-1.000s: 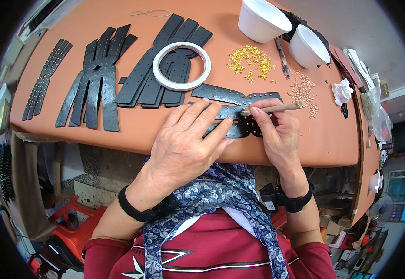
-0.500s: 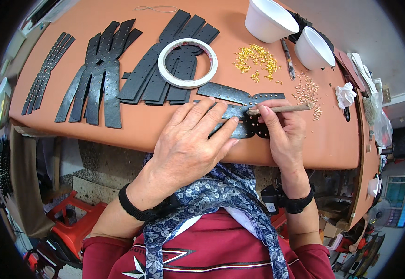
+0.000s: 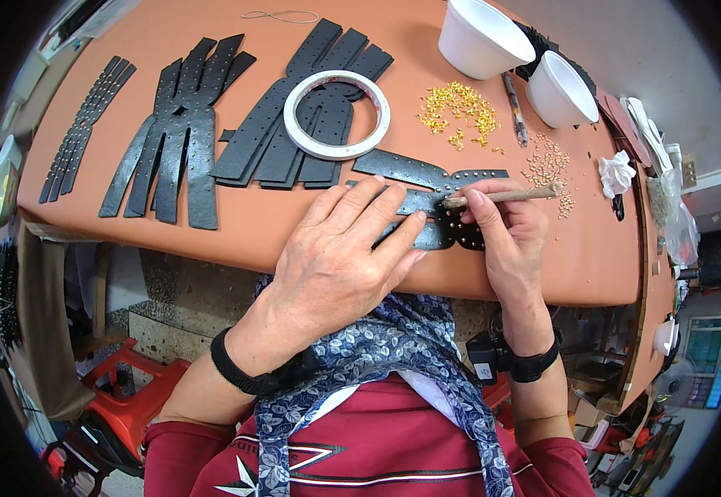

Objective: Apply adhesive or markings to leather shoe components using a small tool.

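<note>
A black leather piece (image 3: 427, 201) with slit strips and metal studs around its narrow waist lies near the table's front edge. My left hand (image 3: 342, 236) rests flat over its left strips, fingers stretched out and slightly apart, holding nothing. Pinched in my right hand (image 3: 509, 232) is a thin brown stick-like tool (image 3: 514, 195), roughly wrapped, slanting up to the right. Its left tip touches or hovers just over the studded waist; which of the two I cannot tell. My right fingers hide part of the leather's right side.
Beyond the leather, a white tape ring (image 3: 293, 132) lies on stacked black pieces (image 3: 240, 157). More cut leather (image 3: 199, 195) is at left. Gold studs (image 3: 460, 112), paler studs (image 3: 547, 161), a dark pen-like tool (image 3: 515, 108) and two white bowls (image 3: 480, 41) (image 3: 563, 95) stand right.
Hardly anything differs. The whole view has shifted by a few pixels; both hands and the brown tool keep their places on the leather.
</note>
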A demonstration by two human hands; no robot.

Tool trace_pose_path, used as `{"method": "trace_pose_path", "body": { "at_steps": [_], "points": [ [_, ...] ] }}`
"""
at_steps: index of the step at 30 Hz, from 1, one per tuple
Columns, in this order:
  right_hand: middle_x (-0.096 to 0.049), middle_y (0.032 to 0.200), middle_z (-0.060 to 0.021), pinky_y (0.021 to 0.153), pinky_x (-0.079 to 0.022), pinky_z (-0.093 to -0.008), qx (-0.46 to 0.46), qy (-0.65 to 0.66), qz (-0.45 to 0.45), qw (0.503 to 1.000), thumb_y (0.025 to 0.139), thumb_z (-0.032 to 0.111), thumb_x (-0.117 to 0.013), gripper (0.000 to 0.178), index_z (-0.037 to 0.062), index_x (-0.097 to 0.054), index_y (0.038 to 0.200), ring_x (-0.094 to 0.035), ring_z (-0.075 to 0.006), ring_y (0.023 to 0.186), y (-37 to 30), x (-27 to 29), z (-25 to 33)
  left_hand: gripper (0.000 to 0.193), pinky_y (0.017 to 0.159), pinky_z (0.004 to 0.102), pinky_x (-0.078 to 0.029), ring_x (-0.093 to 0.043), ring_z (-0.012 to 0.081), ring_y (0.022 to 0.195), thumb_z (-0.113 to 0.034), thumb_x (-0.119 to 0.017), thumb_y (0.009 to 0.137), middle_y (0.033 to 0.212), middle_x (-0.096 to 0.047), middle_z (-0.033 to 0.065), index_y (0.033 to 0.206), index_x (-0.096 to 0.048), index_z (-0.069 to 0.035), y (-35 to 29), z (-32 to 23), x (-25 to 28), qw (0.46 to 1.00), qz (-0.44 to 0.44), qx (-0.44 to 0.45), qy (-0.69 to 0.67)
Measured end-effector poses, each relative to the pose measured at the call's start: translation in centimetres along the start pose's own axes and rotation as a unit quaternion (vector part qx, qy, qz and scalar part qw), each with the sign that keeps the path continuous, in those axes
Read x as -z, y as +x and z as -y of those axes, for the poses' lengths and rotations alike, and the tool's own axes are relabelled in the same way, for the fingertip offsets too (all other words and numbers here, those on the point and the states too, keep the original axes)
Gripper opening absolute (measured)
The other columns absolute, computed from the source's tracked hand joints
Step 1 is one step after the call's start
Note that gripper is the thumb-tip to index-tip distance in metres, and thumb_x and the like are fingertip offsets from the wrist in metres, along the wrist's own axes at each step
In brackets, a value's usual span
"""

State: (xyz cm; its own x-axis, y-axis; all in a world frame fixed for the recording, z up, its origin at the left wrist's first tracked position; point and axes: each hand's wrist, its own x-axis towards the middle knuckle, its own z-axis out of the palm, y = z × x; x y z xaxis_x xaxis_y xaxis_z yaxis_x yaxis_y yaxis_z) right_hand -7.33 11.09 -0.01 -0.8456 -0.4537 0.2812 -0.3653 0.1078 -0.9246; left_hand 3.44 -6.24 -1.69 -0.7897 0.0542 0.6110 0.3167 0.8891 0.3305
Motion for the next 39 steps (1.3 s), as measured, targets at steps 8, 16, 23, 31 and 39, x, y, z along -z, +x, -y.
{"method": "trace_pose_path", "body": {
  "at_steps": [8, 16, 23, 31, 39],
  "points": [
    [-0.065, 0.078, -0.0023, 0.060, -0.046, -0.0236, 0.030, -0.124, 0.021, 0.992, 0.092, 0.009, -0.066, 0.008, 0.0008, -0.067, 0.093, -0.058, -0.0072, 0.067, 0.1, -0.2, 0.7, 0.036, 0.092, 0.0422, -0.046, -0.058, 0.0294, 0.114, -0.022, -0.078, 0.073, 0.119, -0.062, 0.0124, 0.107, -0.072, -0.010, 0.0, 0.0, 0.0, 1.000, 0.000, 0.000, -0.001],
    [-0.064, 0.074, -0.0105, 0.058, -0.048, -0.0294, 0.094, -0.247, 0.047, 0.963, 0.086, 0.002, -0.067, 0.004, -0.0005, -0.064, 0.086, -0.062, -0.0208, 0.063, 0.8, -1.0, 1.7, 0.035, 0.092, 0.0422, -0.046, -0.058, 0.0290, 0.113, -0.023, -0.077, 0.073, 0.118, -0.062, 0.0121, 0.106, -0.072, -0.010, 0.0, 0.2, -0.1, 1.000, -0.003, -0.002, -0.003],
    [-0.064, 0.073, -0.0080, 0.057, -0.048, -0.0270, 0.126, -0.217, 0.049, 0.967, 0.088, 0.006, -0.066, 0.006, -0.0001, -0.064, 0.088, -0.062, -0.0165, 0.063, 0.9, -0.4, 0.3, 0.034, 0.091, 0.0417, -0.047, -0.059, 0.0286, 0.112, -0.021, -0.077, 0.073, 0.116, -0.063, 0.0116, 0.105, -0.072, -0.010, -0.1, 0.2, -0.2, 1.000, -0.015, -0.008, 0.007],
    [-0.066, 0.081, -0.0038, 0.062, -0.047, -0.0201, -0.058, 0.075, 0.035, 0.995, 0.094, 0.011, -0.065, 0.012, -0.0004, -0.066, 0.096, -0.059, -0.0069, 0.068, 1.1, 0.7, -0.7, 0.033, 0.092, 0.0415, -0.047, -0.059, 0.0281, 0.112, -0.021, -0.077, 0.074, 0.116, -0.064, 0.0114, 0.104, -0.072, -0.010, -0.1, 0.3, -0.4, 1.000, -0.021, -0.012, 0.011],
    [-0.066, 0.085, -0.0040, 0.062, -0.047, -0.0201, -0.025, 0.025, 0.025, 0.999, 0.094, 0.012, -0.065, 0.013, -0.0006, -0.066, 0.093, -0.059, -0.0064, 0.068, 0.7, 0.5, -0.5, 0.033, 0.091, 0.0421, -0.047, -0.059, 0.0286, 0.113, -0.021, -0.077, 0.073, 0.117, -0.063, 0.0116, 0.104, -0.072, -0.010, 0.0, 0.2, -0.3, 1.000, -0.012, -0.009, 0.007]
  ]
}}
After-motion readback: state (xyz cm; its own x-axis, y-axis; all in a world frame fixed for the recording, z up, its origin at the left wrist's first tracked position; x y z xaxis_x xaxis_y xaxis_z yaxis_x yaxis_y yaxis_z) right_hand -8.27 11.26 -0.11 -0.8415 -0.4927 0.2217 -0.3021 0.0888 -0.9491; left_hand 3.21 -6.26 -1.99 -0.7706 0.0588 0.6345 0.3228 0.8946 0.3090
